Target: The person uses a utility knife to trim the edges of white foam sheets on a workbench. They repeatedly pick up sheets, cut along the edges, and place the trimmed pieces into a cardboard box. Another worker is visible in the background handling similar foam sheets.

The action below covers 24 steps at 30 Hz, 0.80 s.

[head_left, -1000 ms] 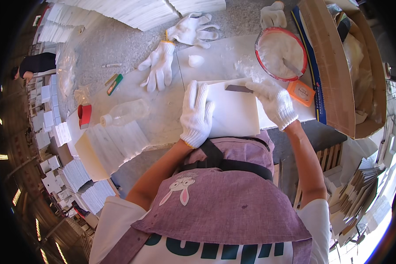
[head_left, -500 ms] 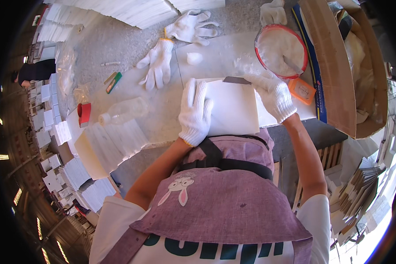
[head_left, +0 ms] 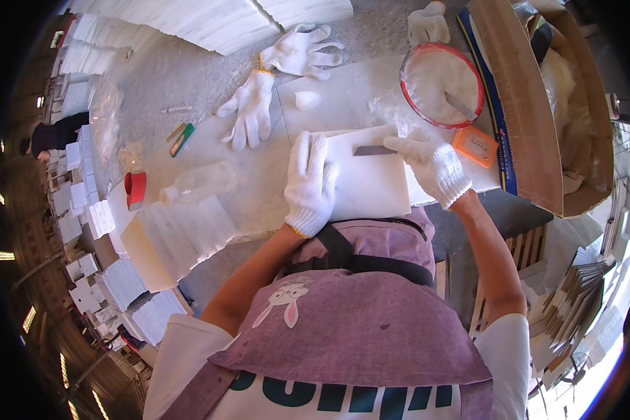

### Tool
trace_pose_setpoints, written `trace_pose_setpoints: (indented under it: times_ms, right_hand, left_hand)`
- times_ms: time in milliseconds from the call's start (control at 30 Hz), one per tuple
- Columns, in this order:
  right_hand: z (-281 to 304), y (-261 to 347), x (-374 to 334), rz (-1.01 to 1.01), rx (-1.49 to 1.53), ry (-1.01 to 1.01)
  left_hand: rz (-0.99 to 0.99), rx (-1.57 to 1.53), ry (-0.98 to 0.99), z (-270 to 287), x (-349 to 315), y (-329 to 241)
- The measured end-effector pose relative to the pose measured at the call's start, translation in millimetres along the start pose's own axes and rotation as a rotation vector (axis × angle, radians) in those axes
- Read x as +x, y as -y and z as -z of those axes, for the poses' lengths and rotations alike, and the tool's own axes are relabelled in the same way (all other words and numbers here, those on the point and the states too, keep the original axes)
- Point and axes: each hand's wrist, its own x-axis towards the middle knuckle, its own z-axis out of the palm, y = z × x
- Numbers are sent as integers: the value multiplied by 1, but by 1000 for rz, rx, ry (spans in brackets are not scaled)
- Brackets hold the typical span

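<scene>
A white rectangular tile point(head_left: 371, 187) lies at the near edge of the table, in front of my apron. My gloved left hand point(head_left: 309, 180) rests along its left side, fingers stretched out and lying flat on it. My gloved right hand point(head_left: 434, 166) is closed on one end of a thin dark grey scraper blade point(head_left: 373, 150). The blade lies across the upper part of the tile's face, its long side running left to right. My right thumb is partly hidden.
Beyond my hands lie loose white gloves point(head_left: 248, 112) and a white lump point(head_left: 306, 101). A red-rimmed tub of white paste point(head_left: 437, 77), an orange box point(head_left: 476, 145) and a cardboard box point(head_left: 518, 91) stand right. Left are a green cutter point(head_left: 182, 140), plastic bottle point(head_left: 199, 182) and stacked tiles point(head_left: 182, 234).
My right hand has drawn the blade toward me, from the tile's far edge onto its face. My left hand stays on the tile. The whole view has shifted slightly.
</scene>
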Motion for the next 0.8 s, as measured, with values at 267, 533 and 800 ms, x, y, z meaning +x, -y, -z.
trace_pose_setpoints:
  times_ms: [267,533,800]
  right_hand:
    - [3,3,-4,52,12,-85]
    - [-10,40,-38,-429,818,-292]
    - [-32,77,-52,-298,652,-253]
  left_hand:
    - [-54,59,-4,0,2,1]
    - [-52,-166,-68,37,18,-39]
    - [556,-692,600,47,39,-81]
